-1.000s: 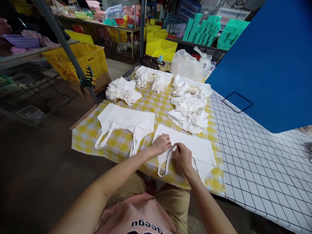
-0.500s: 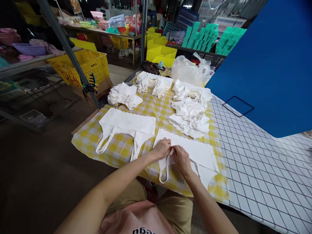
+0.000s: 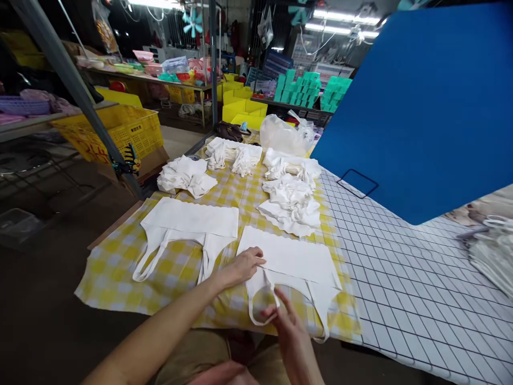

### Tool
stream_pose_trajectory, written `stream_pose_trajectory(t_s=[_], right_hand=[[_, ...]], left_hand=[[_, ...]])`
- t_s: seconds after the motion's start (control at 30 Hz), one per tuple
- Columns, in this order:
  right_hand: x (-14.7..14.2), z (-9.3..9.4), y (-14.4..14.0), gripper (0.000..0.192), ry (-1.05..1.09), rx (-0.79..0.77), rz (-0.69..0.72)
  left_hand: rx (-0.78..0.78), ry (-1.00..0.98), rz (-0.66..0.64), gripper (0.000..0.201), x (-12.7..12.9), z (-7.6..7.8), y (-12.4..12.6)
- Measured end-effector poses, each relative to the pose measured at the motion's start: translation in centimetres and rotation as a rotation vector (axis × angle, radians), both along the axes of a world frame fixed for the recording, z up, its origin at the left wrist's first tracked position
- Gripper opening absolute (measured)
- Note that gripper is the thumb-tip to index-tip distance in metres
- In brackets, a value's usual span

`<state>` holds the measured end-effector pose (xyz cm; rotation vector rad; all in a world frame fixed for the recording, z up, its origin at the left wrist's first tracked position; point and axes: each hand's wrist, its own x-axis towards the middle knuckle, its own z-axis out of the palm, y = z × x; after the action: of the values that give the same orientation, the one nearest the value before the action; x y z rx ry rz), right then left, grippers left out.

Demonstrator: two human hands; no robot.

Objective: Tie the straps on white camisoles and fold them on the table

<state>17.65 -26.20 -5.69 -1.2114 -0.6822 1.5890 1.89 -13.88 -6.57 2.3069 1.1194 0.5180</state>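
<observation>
A white strappy top (image 3: 296, 256) lies on the yellow checked cloth in front of me, its wide band away from me and its straps toward me. My left hand (image 3: 245, 266) rests on its left part, fingers stretched over the fabric. Lower down, my right hand (image 3: 289, 323) has its fingers around the near-left shoulder strap (image 3: 252, 305), one fingertip showing inside the loop. To the left, a second white top (image 3: 192, 219) is spread out the same way, touched by neither hand.
Stacks of folded white tops (image 3: 234, 155) and crumpled white garments (image 3: 290, 206) lie farther back, near a clear plastic bag (image 3: 282, 133). A blue board (image 3: 420, 117) hangs over the white gridded surface (image 3: 385, 267) at right. A metal post (image 3: 76, 91) and yellow crate (image 3: 136, 131) stand left.
My hands were together at the strap's upper end. Now they are apart: the right has slid down the strap toward me, the left lies flatter on the top. The view has tilted up.
</observation>
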Motion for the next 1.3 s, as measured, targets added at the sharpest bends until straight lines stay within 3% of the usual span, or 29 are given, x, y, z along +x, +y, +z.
stream_pose_trajectory(t_s=[0.13, 0.23, 0.3, 0.37, 0.43, 0.5, 0.57, 0.67, 0.83, 0.93, 1.03, 1.17, 1.3], right_hand=[[-0.3, -3.2, -5.3, 0.051, -0.003, -0.008, -0.021], [1.4, -3.8, -6.0, 0.050, -0.169, 0.077, -0.058], [3.9, -2.6, -4.0, 0.044, -0.400, 0.159, -0.047], [7.2, -0.7, -0.1, 0.035, -0.672, 0.276, -0.084], [10.7, 1.0, 4.8, 0.029, -0.957, 0.361, -0.204], [13.4, 1.8, 9.8, 0.023, -1.164, 0.300, -0.289], [15.0, 1.7, 13.9, 0.016, -1.199, 0.248, -0.303], [15.4, 0.6, 17.3, 0.024, -1.168, 0.182, -0.231], [14.9, 0.5, 17.3, 0.021, -1.048, 0.072, -0.094], [15.6, 2.1, 16.3, 0.014, -0.928, 0.028, 0.011], [16.2, 5.0, 16.1, 0.016, -0.766, 0.016, 0.101], [16.4, 10.5, 16.9, 0.030, -0.575, 0.148, -0.024], [16.2, 14.5, 16.5, 0.031, -0.688, 0.377, -0.092]], left_hand=[[-0.071, -0.043, 0.034, 0.036, -0.1, 0.6, 0.3], [-0.118, -0.032, 0.196, 0.034, -0.4, 1.7, 1.6], [-0.072, 0.061, 0.386, 0.033, -0.5, 2.4, 2.9], [-0.003, 0.231, 0.555, 0.027, -0.5, 2.8, 4.2], [0.024, 0.401, 0.663, 0.028, -0.3, 2.8, 5.3], [0.011, 0.480, 0.709, 0.033, 0.0, 2.6, 6.1], [-0.060, 0.472, 0.712, 0.032, 0.2, 2.4, 6.9], [-0.187, 0.423, 0.677, 0.021, 0.2, 2.6, 8.0], [-0.291, 0.308, 0.592, 0.011, -0.1, 3.2, 8.3], [-0.308, 0.168, 0.529, 0.013, -0.5, 3.6, 7.7], [-0.291, -0.070, 0.471, 0.016, -0.9, 4.7, 8.0], [-0.158, -0.473, 0.461, 0.029, -1.4, 8.7, 10.2], [-0.040, -0.622, 0.388, 0.030, -2.1, 12.9, 10.7]])
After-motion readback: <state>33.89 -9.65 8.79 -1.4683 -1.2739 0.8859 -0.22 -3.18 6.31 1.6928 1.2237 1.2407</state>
